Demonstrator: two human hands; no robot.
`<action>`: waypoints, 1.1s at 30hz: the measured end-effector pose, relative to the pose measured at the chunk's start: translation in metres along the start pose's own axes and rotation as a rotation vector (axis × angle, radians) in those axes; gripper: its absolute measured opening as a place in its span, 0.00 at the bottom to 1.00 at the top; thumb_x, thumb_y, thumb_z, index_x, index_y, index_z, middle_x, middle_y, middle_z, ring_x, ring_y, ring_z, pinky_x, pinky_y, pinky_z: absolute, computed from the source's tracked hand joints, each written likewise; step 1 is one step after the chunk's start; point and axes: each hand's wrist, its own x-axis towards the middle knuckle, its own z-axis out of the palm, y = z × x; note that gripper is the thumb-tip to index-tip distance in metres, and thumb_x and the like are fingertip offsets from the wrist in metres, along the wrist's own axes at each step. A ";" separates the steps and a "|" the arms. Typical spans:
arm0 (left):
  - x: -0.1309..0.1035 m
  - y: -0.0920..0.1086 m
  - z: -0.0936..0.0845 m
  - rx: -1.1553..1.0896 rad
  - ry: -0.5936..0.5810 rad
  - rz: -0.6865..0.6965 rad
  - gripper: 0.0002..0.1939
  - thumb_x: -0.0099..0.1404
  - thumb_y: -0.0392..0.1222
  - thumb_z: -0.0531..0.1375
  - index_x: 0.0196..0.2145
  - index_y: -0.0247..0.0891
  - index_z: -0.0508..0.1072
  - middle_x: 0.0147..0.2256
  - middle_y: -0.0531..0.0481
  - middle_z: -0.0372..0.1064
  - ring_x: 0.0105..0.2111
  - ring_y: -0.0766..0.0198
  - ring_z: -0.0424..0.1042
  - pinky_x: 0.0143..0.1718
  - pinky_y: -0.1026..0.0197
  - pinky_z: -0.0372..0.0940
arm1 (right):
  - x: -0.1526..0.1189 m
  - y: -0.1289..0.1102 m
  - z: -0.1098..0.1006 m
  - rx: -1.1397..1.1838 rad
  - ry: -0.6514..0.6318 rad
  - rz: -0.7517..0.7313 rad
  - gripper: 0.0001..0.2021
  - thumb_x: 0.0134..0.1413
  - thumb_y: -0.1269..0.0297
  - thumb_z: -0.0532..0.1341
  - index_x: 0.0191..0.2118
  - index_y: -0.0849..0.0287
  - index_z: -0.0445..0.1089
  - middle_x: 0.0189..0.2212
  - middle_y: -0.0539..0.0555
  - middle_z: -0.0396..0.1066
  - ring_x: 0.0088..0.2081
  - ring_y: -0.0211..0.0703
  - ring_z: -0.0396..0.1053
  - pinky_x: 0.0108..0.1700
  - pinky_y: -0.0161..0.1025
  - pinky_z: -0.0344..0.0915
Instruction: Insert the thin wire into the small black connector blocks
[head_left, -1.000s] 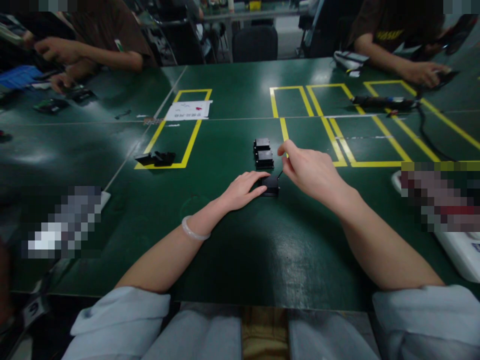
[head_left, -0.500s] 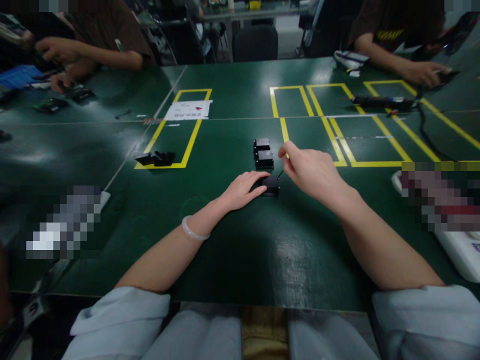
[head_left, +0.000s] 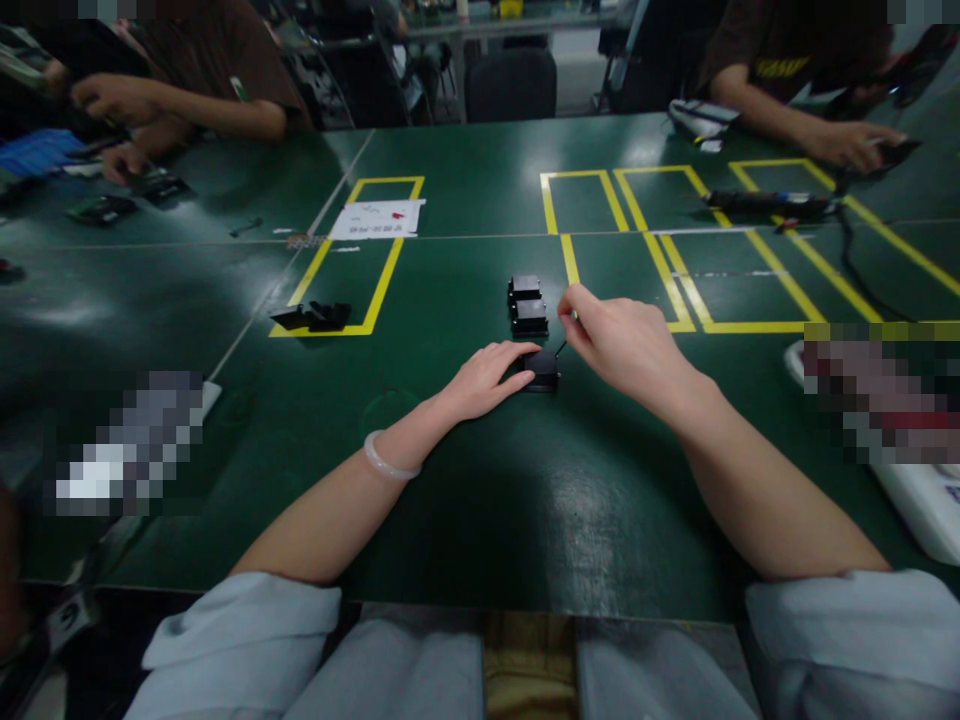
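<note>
Head view: three black parts [head_left: 529, 318].

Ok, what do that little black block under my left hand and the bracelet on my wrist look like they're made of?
The small black block looks like matte moulded plastic: dull, with squared edges, though dim light leaves that open. The pale translucent bangle on the left wrist looks like polished jade or glass: smooth, milky, faintly glossy.

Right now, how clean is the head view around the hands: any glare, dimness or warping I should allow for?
Head view: dim overall; the small black part under the left hand is nearly lost against the dark green table. Overhead light glares off the tabletop below the right hand. Yellow tape lines bow, so the lens distorts toward the edges. Pixelated patches hide areas at both sides.
</note>
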 end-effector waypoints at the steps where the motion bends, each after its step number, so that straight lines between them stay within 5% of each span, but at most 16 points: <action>1: 0.000 0.000 0.000 -0.001 -0.001 0.000 0.23 0.75 0.53 0.48 0.61 0.39 0.63 0.58 0.44 0.67 0.55 0.53 0.67 0.55 0.51 0.60 | 0.000 0.000 0.000 0.001 0.001 0.002 0.17 0.67 0.61 0.44 0.51 0.57 0.65 0.36 0.57 0.77 0.32 0.46 0.72 0.29 0.38 0.45; 14: 0.000 -0.004 0.003 -0.005 0.010 0.016 0.24 0.75 0.54 0.49 0.61 0.40 0.63 0.58 0.44 0.67 0.55 0.52 0.67 0.56 0.51 0.60 | -0.001 -0.002 -0.001 0.031 0.014 -0.008 0.19 0.68 0.55 0.43 0.50 0.57 0.65 0.36 0.56 0.77 0.33 0.46 0.72 0.29 0.38 0.46; 26: -0.001 -0.002 0.001 -0.007 0.006 0.006 0.24 0.75 0.54 0.48 0.61 0.40 0.63 0.57 0.44 0.67 0.54 0.53 0.67 0.55 0.51 0.60 | 0.000 0.000 0.002 0.031 0.026 -0.003 0.17 0.66 0.62 0.43 0.52 0.57 0.64 0.38 0.57 0.77 0.33 0.46 0.71 0.29 0.39 0.47; 33: 0.000 -0.002 0.001 -0.008 0.007 0.013 0.24 0.75 0.54 0.48 0.61 0.40 0.62 0.58 0.44 0.67 0.55 0.53 0.67 0.56 0.51 0.60 | -0.001 -0.001 0.000 0.071 0.025 -0.017 0.17 0.68 0.55 0.44 0.49 0.57 0.64 0.35 0.56 0.77 0.32 0.46 0.71 0.29 0.38 0.46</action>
